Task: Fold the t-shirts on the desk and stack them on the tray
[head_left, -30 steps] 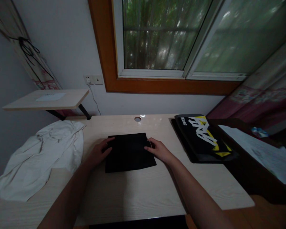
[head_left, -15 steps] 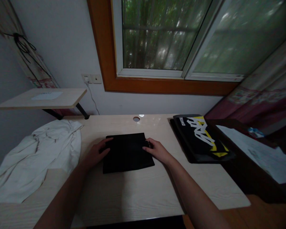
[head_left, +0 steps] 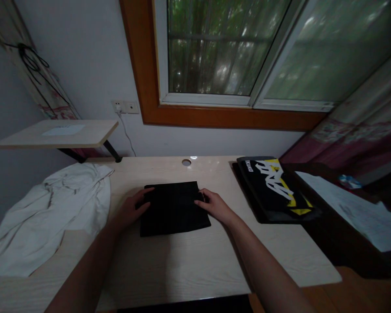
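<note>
A dark black rectangle, which looks like folded cloth (head_left: 172,213), lies flat on the pale wooden desk in front of me. At its left edge my left hand (head_left: 133,208) has the index finger and thumb over the cloth, closed on that side. My right hand (head_left: 217,206) pinches the opposite edge, thumb on top and fingers curled at the upper right corner. The undersides of both hands are hidden. Too little light falls on the cloth to show its folds or what garment it may be.
A crumpled white cloth (head_left: 74,204) covers the desk's left side, below a raised shelf (head_left: 94,135) bearing a paper. To the right lies a stack of folded black clothes (head_left: 254,187) with white and yellow print. A round hole (head_left: 186,162) pierces the desk (head_left: 143,269) near its back edge.
</note>
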`<action>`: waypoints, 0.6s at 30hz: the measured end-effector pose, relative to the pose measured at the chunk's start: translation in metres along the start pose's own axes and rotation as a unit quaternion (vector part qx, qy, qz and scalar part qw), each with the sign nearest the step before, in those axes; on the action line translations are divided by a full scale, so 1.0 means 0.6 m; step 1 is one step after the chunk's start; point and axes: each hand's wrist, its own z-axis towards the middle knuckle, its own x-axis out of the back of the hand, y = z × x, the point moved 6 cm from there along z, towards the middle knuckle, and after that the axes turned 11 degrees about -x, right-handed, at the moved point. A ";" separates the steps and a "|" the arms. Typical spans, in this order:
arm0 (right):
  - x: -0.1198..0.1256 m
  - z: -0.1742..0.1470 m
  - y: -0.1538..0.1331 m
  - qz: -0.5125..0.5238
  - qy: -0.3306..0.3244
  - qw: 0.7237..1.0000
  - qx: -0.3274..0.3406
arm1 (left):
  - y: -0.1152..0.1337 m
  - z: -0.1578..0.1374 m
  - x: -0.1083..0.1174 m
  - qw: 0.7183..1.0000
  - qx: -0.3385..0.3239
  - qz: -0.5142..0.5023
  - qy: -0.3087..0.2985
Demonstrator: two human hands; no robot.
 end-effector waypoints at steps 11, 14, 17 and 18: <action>0.001 0.000 -0.004 -0.008 0.007 1.000 -0.008 | 0.010 0.003 0.006 1.000 -0.017 0.005 0.023; 0.001 0.001 -0.003 -0.012 0.011 1.000 -0.007 | 0.010 0.002 0.006 1.000 -0.015 0.004 0.023; 0.001 0.001 -0.001 -0.010 0.012 1.000 -0.007 | 0.007 0.002 0.005 1.000 -0.012 0.004 0.023; 0.001 0.002 0.000 -0.008 0.011 1.000 -0.008 | 0.005 0.002 0.004 1.000 -0.012 0.004 0.023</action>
